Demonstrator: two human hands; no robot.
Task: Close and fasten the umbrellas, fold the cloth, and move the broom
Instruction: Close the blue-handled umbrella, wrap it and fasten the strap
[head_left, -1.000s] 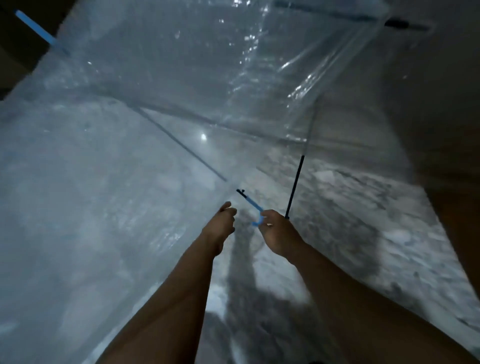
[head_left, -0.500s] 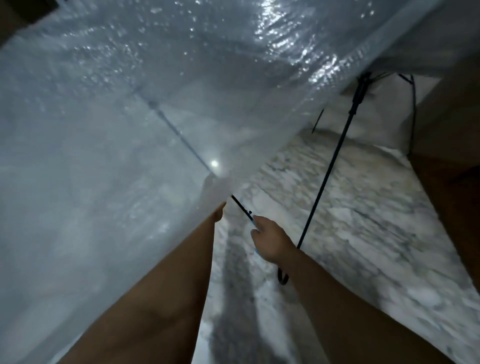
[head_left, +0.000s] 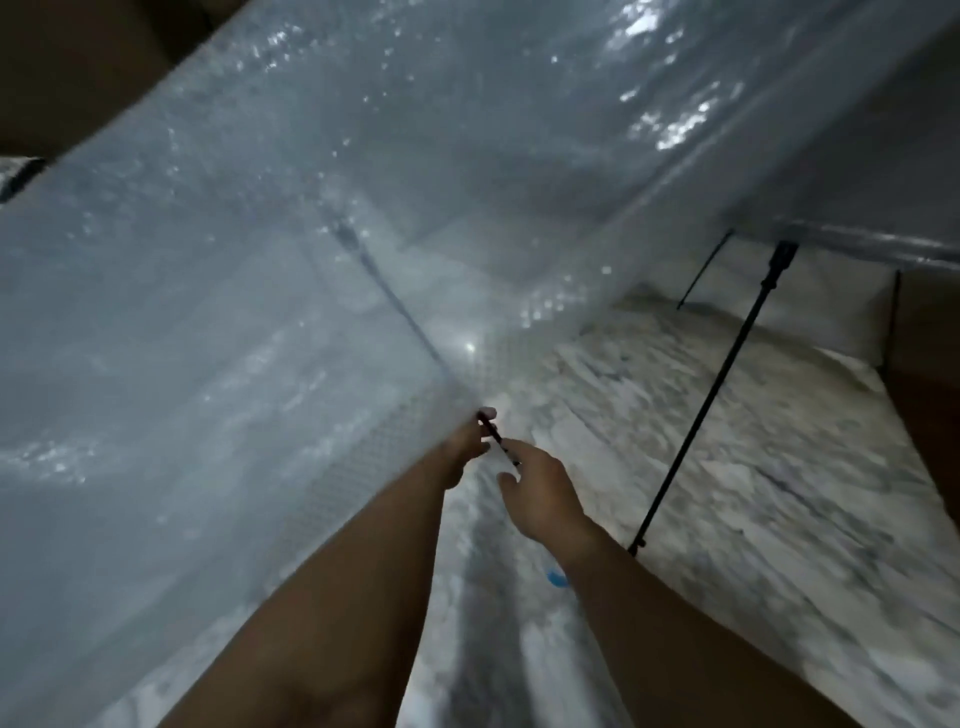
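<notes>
A clear umbrella (head_left: 311, 260) fills the upper left, its wet canopy open and tilted over a marble floor (head_left: 727, 493). The left hand (head_left: 465, 449), hidden behind the plastic half a second ago, now shows at the canopy's edge, fingers curled around the thin dark shaft (head_left: 496, 439). The right hand (head_left: 540, 493) has slid lower on the shaft; whether it grips is unclear. A second umbrella (head_left: 711, 405) leans to the right, further from the hands than before.
</notes>
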